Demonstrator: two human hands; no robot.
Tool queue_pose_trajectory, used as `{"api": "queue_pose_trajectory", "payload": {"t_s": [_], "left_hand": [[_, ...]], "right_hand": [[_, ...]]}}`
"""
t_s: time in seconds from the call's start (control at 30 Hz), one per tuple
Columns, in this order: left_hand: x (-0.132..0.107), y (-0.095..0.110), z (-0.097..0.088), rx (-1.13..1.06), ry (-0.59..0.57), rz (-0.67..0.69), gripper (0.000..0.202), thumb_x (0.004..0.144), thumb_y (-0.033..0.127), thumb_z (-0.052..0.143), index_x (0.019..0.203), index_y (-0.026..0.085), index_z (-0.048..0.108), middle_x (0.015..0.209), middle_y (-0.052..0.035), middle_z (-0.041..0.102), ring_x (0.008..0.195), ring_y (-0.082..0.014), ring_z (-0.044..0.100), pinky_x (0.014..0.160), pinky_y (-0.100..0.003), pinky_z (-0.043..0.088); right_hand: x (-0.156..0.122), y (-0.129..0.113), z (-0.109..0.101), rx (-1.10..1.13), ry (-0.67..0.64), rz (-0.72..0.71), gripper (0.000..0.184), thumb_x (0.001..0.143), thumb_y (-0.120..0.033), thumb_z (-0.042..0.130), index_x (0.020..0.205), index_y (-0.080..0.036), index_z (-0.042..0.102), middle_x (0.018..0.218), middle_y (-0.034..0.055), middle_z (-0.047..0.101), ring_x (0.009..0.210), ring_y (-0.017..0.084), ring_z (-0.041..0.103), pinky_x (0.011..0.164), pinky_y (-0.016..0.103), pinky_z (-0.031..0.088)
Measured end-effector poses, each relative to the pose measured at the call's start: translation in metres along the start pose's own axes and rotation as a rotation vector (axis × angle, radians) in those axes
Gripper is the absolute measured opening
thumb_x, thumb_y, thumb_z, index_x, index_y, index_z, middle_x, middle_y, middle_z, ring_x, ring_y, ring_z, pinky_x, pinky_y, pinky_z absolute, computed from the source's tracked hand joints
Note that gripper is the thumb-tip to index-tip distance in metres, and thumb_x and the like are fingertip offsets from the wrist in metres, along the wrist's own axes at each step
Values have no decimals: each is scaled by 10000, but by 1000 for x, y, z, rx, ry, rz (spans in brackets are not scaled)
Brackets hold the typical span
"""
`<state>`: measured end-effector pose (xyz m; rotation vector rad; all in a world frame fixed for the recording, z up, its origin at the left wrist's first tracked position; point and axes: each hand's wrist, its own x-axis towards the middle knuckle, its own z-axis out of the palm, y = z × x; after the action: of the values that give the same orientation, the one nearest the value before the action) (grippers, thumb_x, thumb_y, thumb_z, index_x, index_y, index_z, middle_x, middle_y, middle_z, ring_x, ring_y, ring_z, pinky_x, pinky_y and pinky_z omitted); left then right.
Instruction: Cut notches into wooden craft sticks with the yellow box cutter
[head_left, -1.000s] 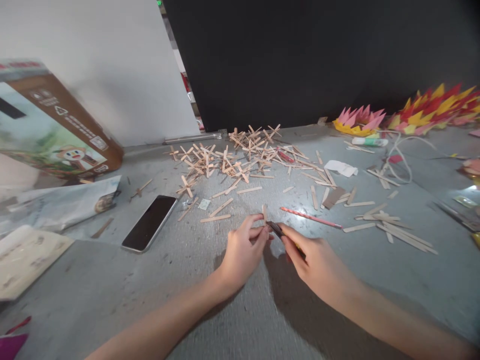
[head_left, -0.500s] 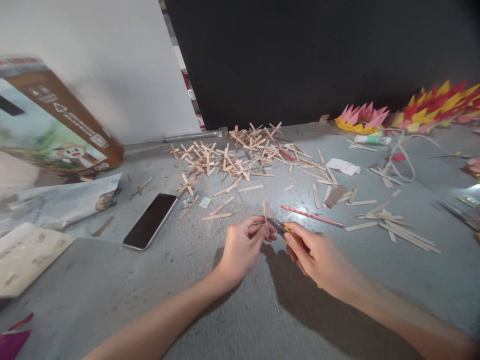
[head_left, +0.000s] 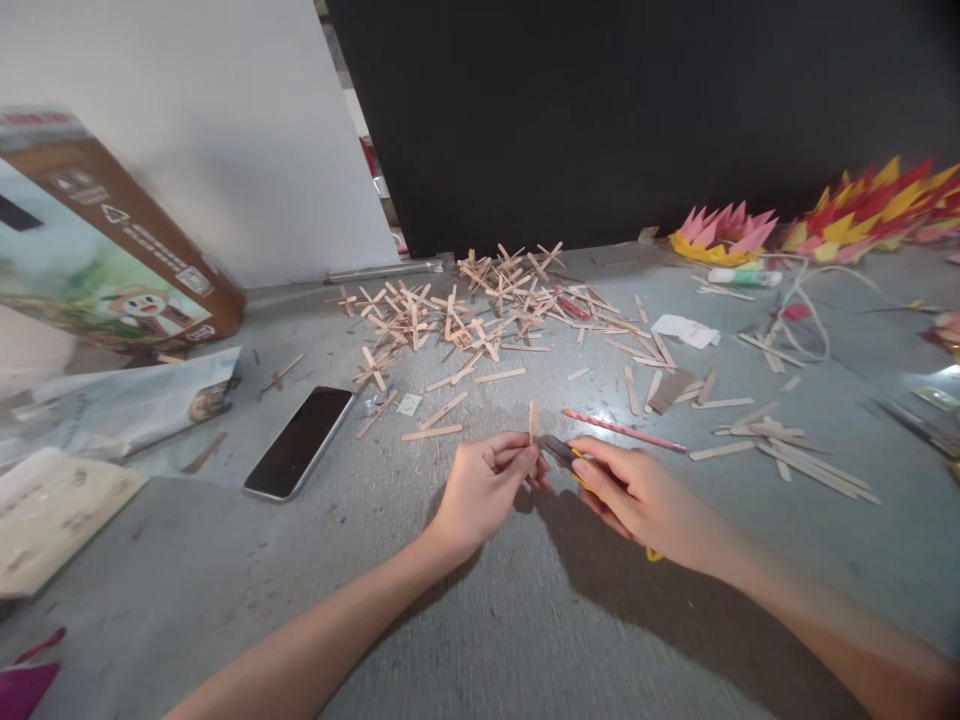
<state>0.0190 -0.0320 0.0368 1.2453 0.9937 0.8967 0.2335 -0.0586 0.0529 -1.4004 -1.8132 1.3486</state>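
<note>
My left hand (head_left: 487, 485) pinches a short wooden craft stick (head_left: 534, 420), which stands nearly upright above the fingertips. In my right hand (head_left: 634, 495) is a utility knife (head_left: 559, 452) with a dark front and a yellow handle; the handle's yellow end shows below the palm. The knife's tip is at the stick, close to my left fingertips. Whether the blade touches the wood is too small to tell. Beyond the hands lies a pile of craft sticks (head_left: 450, 320), many joined in crossed, star-like shapes. A red pencil (head_left: 626, 431) lies just past my right hand.
A phone (head_left: 300, 443) lies to the left, near a printed box (head_left: 142, 250) and a plastic bag (head_left: 135, 400). Loose sticks (head_left: 817, 470) are scattered at right. Behind them are a glue stick (head_left: 744, 277), a white cable (head_left: 802, 310) and paper crowns (head_left: 724, 240). A black panel (head_left: 637, 120) stands behind.
My right hand has shifted slightly to the right and turned, so the knife's yellow end shows more. My left hand keeps its pinch on the stick, almost in place.
</note>
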Motion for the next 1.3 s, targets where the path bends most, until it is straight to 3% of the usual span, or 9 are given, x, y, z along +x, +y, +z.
{"api": "queue_pose_trajectory", "payload": {"t_s": [0.17,0.3,0.53,0.7,0.8,0.87,1.03,1.2,1.3], "left_hand": [[1,-3,0,-67,-4,-34,271,942,405,695,889,142,730,804,-72,750,706,-162,703,725,-284,578],[1,-2,0,-76,24,-42,260,914,394,731,936,135,738,809,-80,776,702,-171,727,717,-289,592],[2,-4,0,-45,55,-24,286,906,430,742,954,148,737,785,-82,800,736,-214,775,764,-337,629],[2,-9,-1,-33,45,-33,293,913,430,735,997,149,724,831,-91,818,757,-215,787,765,-328,629],[1,-10,1,-16,37,-69,261,920,409,721,966,152,728,814,-83,810,736,-203,778,741,-313,624],[0,-10,2,-37,33,-84,266,917,417,722,953,154,722,823,-85,811,709,-192,766,727,-310,624],[-3,-10,6,-83,17,-124,235,866,367,760,954,157,701,782,-66,802,682,-184,754,723,-311,626],[-9,-12,12,-58,-44,-106,212,861,300,731,1028,172,703,731,-28,783,673,-179,752,702,-293,610],[-11,-14,15,-63,-67,-109,197,860,236,687,1050,183,692,749,-20,788,679,-162,742,702,-278,599]], "right_hand": [[2,4,-1,74,-64,33,390,1084,-580,399,956,-240,540,623,-75,430,499,104,407,471,219,330],[1,5,-2,85,-39,31,399,1075,-601,416,940,-243,530,635,-76,414,507,102,403,476,215,339],[1,6,0,123,-40,55,395,1070,-598,422,1005,-234,562,638,-59,495,467,89,430,417,195,317],[1,1,2,413,-131,153,400,1034,-634,487,1029,-236,517,731,-49,566,408,61,413,356,177,311],[3,-5,1,548,-75,116,393,1027,-630,495,1031,-237,502,695,-67,538,372,59,369,352,195,312],[4,-7,-1,478,24,67,402,1027,-624,483,1047,-226,529,674,-62,541,371,72,381,361,214,315],[6,6,4,-78,364,-76,311,941,-512,679,1058,-225,663,731,-14,633,593,139,577,562,248,478],[9,24,13,-272,337,-228,221,986,-417,657,1146,-264,671,1049,41,786,899,216,741,813,320,552],[12,28,15,-313,330,-265,159,1024,-362,609,1133,-261,665,1068,36,801,943,220,764,838,324,547]]}}
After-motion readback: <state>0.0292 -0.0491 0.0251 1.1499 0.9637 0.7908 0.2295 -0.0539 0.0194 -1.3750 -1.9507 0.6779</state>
